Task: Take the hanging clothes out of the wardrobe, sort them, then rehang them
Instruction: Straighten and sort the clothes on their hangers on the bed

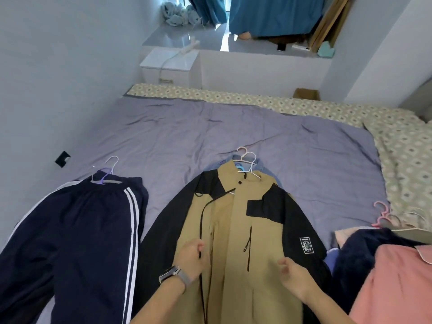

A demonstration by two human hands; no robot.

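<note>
A tan and black jacket (236, 230) lies flat on the purple bedspread (210, 132), its hangers (247, 162) still in the collar. My left hand (191, 256), with a watch on the wrist, pinches the jacket's black drawstring over the left front panel. My right hand (292, 274) hovers over the lower right front with fingers loosely curled, holding nothing. Navy track trousers (77, 242) with white stripes lie to the left on a purple hanger (106, 173). At the right edge is a pile with a pink garment (395, 281) and a dark blue one (364, 244).
Pink and white hangers (390, 218) poke from the right pile. A patterned sheet (404, 160) covers the bed's far and right sides. A white nightstand (168, 66) stands past the bed by the left wall. Blue curtains (268, 12) hang at the back.
</note>
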